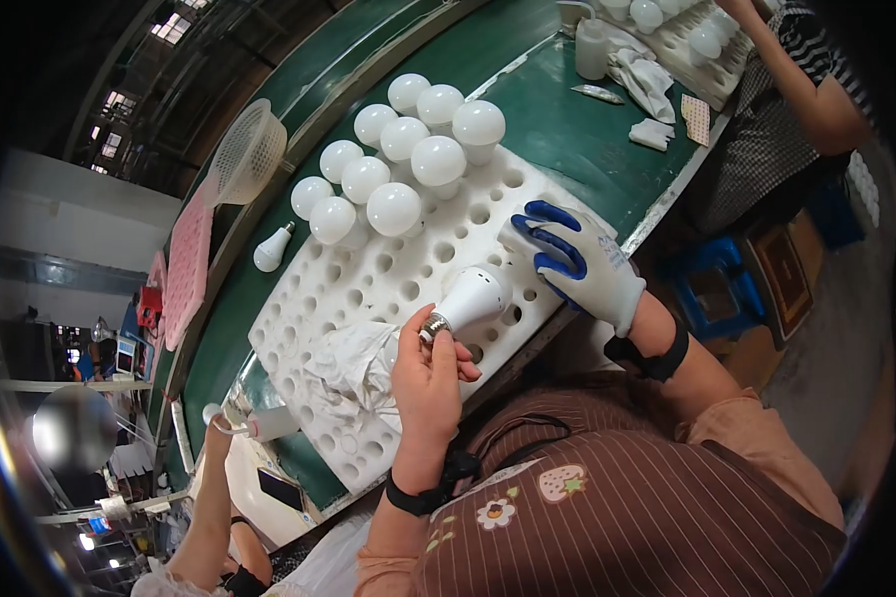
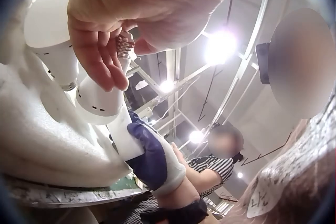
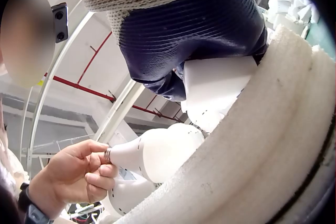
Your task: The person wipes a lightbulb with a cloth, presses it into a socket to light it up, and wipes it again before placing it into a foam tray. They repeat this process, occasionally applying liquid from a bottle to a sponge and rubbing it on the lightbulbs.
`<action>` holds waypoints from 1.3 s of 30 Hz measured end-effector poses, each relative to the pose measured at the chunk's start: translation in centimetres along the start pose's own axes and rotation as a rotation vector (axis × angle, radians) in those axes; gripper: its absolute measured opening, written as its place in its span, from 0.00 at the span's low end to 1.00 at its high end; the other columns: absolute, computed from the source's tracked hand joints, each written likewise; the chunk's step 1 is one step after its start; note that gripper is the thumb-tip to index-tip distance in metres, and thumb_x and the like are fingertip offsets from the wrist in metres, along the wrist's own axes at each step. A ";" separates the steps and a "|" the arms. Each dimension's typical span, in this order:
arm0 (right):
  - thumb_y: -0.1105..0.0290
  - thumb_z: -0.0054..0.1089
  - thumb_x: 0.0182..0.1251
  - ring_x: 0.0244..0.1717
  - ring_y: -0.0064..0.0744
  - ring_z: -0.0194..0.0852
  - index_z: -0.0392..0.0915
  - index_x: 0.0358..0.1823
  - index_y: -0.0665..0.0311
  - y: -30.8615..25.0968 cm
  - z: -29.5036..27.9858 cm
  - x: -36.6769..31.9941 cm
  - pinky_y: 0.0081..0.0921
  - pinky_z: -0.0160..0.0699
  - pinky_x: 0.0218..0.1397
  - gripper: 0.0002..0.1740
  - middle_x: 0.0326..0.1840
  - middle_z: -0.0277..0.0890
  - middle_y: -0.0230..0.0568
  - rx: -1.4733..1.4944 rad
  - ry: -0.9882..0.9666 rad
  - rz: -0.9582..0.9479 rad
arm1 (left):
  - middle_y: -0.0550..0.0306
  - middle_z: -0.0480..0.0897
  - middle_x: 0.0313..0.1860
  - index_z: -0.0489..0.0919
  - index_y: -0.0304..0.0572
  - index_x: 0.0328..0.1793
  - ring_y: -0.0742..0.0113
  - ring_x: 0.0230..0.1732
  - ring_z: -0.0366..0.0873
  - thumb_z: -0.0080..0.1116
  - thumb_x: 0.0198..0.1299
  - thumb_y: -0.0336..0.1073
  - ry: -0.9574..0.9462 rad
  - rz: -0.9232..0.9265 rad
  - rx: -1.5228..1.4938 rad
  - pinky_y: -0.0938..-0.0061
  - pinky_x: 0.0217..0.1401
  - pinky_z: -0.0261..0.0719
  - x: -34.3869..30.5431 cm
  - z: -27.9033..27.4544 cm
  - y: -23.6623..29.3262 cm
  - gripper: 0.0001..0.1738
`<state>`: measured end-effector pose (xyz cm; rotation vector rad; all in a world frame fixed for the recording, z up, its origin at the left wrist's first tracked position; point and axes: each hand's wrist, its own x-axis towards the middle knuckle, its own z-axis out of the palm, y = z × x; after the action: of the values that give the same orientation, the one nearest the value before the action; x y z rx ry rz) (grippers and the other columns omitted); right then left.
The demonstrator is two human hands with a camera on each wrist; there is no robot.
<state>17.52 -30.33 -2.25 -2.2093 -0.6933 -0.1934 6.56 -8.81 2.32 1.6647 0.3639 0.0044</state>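
My bare left hand (image 1: 428,378) pinches a white light bulb (image 1: 470,300) by its metal screw base. The bulb tilts with its round end toward my right hand, over the white foam tray (image 1: 408,289). In the left wrist view the threaded base (image 2: 125,45) shows between the fingers. My right hand (image 1: 592,264), in a white glove with blue coating, grips a white bulb-like piece (image 3: 218,79). The glove hides much of that piece. Several bulbs (image 1: 393,209) stand dome up in the tray's far part. A crumpled white cloth (image 1: 353,363) lies on its near left part.
A loose bulb (image 1: 269,251) lies on the green bench (image 1: 219,318) beyond the tray. A white basket (image 1: 250,154) and a pink rack (image 1: 186,264) stand at the far left. Other people work at the right and lower left, near a bottle (image 1: 591,50) and a phone (image 1: 280,489).
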 end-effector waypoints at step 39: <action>0.75 0.50 0.52 0.71 0.52 0.59 0.74 0.60 0.69 -2.1 0.9 0.5 0.38 0.53 0.74 0.30 0.66 0.67 0.56 -0.060 -0.088 -0.068 | 0.40 0.77 0.32 0.65 0.38 0.50 0.39 0.35 0.76 0.55 0.62 0.34 0.090 0.634 0.461 0.54 0.35 0.71 1.4 0.5 -2.6 0.15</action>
<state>16.76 -28.33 -1.37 -2.2641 -0.8211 -0.1538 7.37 -8.77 -0.56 2.1811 -0.1234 0.5013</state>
